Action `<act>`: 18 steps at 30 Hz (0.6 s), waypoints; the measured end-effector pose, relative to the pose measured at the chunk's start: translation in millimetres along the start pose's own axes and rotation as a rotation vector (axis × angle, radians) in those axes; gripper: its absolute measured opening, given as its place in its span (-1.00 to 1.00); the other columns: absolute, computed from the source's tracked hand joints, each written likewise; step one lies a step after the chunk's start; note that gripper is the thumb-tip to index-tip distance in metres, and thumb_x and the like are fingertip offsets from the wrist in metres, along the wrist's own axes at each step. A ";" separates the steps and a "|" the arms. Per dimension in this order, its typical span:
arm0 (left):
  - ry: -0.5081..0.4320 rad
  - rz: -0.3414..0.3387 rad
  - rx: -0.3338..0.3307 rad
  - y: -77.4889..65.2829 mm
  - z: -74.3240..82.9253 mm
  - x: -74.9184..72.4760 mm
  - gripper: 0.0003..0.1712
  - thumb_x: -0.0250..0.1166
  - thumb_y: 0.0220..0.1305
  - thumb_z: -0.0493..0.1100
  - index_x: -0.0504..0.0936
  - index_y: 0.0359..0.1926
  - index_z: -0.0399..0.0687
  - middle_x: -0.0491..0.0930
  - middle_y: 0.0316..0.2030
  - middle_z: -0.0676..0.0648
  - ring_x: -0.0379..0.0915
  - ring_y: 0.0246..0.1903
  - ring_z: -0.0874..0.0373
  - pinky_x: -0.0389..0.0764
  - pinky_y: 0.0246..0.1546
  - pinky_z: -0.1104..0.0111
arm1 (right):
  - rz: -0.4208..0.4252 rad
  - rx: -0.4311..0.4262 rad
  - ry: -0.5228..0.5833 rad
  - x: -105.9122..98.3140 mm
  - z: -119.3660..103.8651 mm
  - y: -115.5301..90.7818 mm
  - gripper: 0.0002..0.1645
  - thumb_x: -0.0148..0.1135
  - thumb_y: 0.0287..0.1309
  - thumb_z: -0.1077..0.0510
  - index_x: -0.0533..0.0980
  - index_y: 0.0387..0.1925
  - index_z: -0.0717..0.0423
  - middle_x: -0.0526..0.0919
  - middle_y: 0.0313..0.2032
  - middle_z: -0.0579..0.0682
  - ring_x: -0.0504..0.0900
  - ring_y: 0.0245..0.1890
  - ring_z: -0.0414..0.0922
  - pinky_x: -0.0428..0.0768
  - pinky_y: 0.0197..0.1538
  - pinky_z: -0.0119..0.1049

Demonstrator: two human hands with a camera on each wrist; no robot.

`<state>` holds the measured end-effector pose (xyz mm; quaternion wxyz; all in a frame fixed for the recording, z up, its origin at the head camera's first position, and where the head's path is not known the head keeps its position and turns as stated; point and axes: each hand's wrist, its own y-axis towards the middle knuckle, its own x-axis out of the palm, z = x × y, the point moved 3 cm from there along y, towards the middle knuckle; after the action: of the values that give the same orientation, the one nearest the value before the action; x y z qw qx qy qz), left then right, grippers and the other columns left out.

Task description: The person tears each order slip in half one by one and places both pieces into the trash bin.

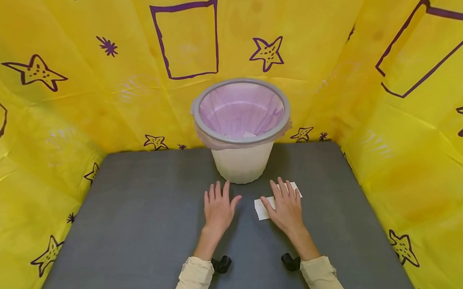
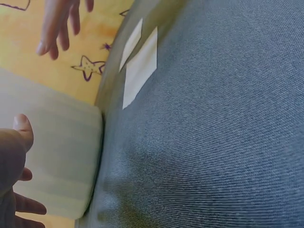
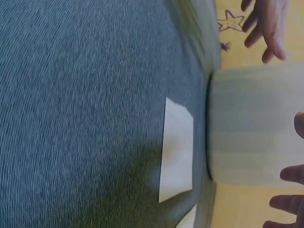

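Note:
My left hand is above the grey cloth surface in front of the bin, its fingers spread and nothing in them. The right hand hovers over two white pieces of paper, with its fingers straight and apart; in the left wrist view it hangs clear of them. The nearer piece of paper has a ragged edge, and the other one lies just beyond it. Part of both is hidden under the right hand in the head view. A white waste bin stands just beyond the hands.
The bin's grey rim holds a pinkish liner, with some white scraps at its bottom. Yellow cloth walls with purple drawings enclose the back and sides of the grey table. Black camera mounts sit at both wrists.

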<state>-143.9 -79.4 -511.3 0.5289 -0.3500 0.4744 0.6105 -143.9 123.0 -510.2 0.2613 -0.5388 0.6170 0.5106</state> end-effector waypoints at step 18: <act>0.027 0.029 0.300 1.2 43.2 70.3 -0.46 0.34 0.17 0.02 0.52 0.16 -0.04 0.56 0.09 -0.13 0.48 0.07 -0.05 0.54 0.08 0.11 | -0.204 -0.036 -0.191 53.9 12.7 -17.8 -0.35 0.17 0.22 -0.22 0.45 0.27 -0.05 0.41 0.31 0.21 0.31 0.32 0.30 0.12 0.34 0.36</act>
<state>-155.5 -16.3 -563.2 0.5600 -0.2686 0.5723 0.5354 -145.5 115.0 -567.8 0.3597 -0.5521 0.5222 0.5414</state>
